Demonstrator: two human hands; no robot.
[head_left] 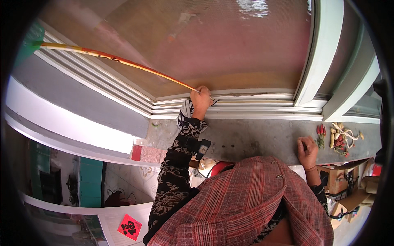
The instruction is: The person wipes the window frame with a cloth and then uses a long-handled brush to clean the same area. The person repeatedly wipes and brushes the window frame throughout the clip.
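My left hand [200, 102] was closed round the near end of a long, thin stick [119, 59], right down at the white window tracks [254, 107]. The stick ran up from my fist toward the upper left, in front of the large brownish-pink pane [230, 53]. It was yellow at the far end, orange-red with a few dark marks through the middle, and yellow again along its lower side closer to me. It looked bowed (the wide lens bends straight things, so I couldn't swear to a real curve). A sheer green plastic bag [29, 43] was at its far end, and a small dark tip poked out past my fingers. Black-and-white cloth [186, 111] bunched about that wrist; I couldn't tell whether it belonged to my black patterned sleeve [174, 180].

My right hand [308, 151] was curled into a loose fist at the edge of the grey sill [262, 133]; whatever it might have held was hidden. Just beside it lay red peppers [321, 132] with green stems, and next to them a pale, tangled bunch [347, 135].
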